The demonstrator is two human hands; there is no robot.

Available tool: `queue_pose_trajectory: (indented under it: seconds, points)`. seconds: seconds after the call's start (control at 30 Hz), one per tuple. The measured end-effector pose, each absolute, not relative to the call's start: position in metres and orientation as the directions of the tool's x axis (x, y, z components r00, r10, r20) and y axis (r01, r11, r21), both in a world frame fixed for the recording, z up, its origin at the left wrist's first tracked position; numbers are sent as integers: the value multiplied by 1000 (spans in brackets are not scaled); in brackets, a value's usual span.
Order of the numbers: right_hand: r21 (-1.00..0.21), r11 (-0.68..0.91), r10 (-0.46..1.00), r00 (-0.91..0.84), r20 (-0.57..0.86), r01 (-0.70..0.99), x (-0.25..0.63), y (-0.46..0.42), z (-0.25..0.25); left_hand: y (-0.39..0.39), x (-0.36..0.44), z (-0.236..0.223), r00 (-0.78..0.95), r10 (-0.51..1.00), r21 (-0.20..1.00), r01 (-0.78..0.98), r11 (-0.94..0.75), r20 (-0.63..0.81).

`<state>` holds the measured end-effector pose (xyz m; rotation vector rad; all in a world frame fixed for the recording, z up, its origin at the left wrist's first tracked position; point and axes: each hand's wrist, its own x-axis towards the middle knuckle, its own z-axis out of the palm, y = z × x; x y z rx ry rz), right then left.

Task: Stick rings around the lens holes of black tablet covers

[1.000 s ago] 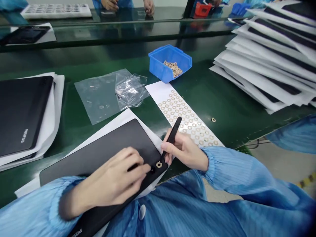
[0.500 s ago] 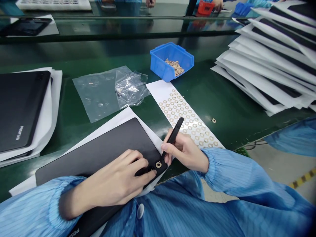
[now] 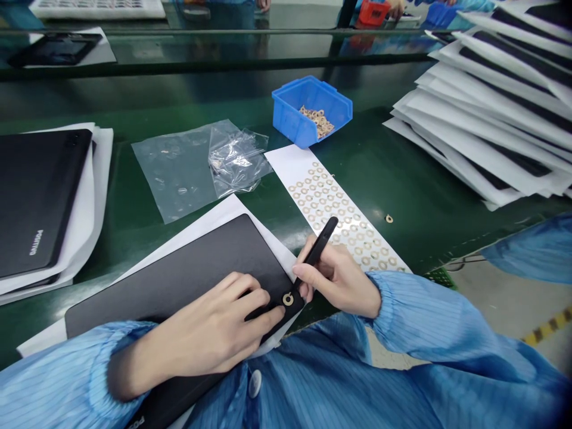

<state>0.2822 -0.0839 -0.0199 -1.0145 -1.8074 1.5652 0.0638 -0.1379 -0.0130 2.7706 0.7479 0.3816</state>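
A black tablet back cover (image 3: 187,262) lies at a slant on white paper (image 3: 263,229), close to my body. Across its near right part rests my left hand (image 3: 218,322), palm down, fingers apart and slightly bent, holding nothing. Its fingertips are beside a small tan ring-shaped sticker (image 3: 288,299) at the cover's right corner. My right hand (image 3: 337,277) pinches black tweezers (image 3: 322,241), slanted, with the lower end down by the ring; whether the tips touch it I cannot tell. Behind that hand lies a white sheet (image 3: 286,159) bearing rows of similar rings.
A blue bin (image 3: 290,122) with loose rings stands behind the sheet. Clear plastic bags (image 3: 179,167) lie left of it. Another black cover (image 3: 36,196) on paper is far left; a tall stack of paper-interleaved covers (image 3: 482,119) rises at right. One loose ring (image 3: 389,218) lies on the green table.
My right hand and the tweezers have shifted very slightly right, the tweezers leaning a little more. My left hand stays on the cover, its fingertips slightly moved. The ring remains at the corner.
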Motion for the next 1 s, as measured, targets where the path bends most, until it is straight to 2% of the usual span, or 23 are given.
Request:
queue_pose_trajectory:
  seconds: [0.1,0.17,0.23,0.3,0.47,0.77,0.9,1.0]
  points:
    - [-950,217,812,-582,47,226,283,-87,-21,-139,65,-13,834,521,269,468,-842,180]
    - [-878,424,774,-593,223,222,285,-89,-23,-140,66,-13,832,528,241,484,-841,171]
    - [-808,563,715,-591,372,174,286,-91,-26,-141,68,-14,828,537,214,502,-838,160]
    - [-820,561,713,-569,409,112,287,-92,-27,-141,70,-14,822,549,196,520,-832,152]
    - [-894,443,757,-565,328,74,289,-92,-28,-144,75,-15,781,604,217,569,-793,161]
    - [-858,506,723,-585,367,87,291,-91,-29,-150,79,-13,738,656,268,606,-748,161]
    - [-833,544,705,-591,392,97,290,-91,-30,-146,78,-13,694,677,361,583,-727,243]
    - [-832,552,692,-593,412,66,288,-92,-32,-145,77,-15,659,689,374,583,-721,301]
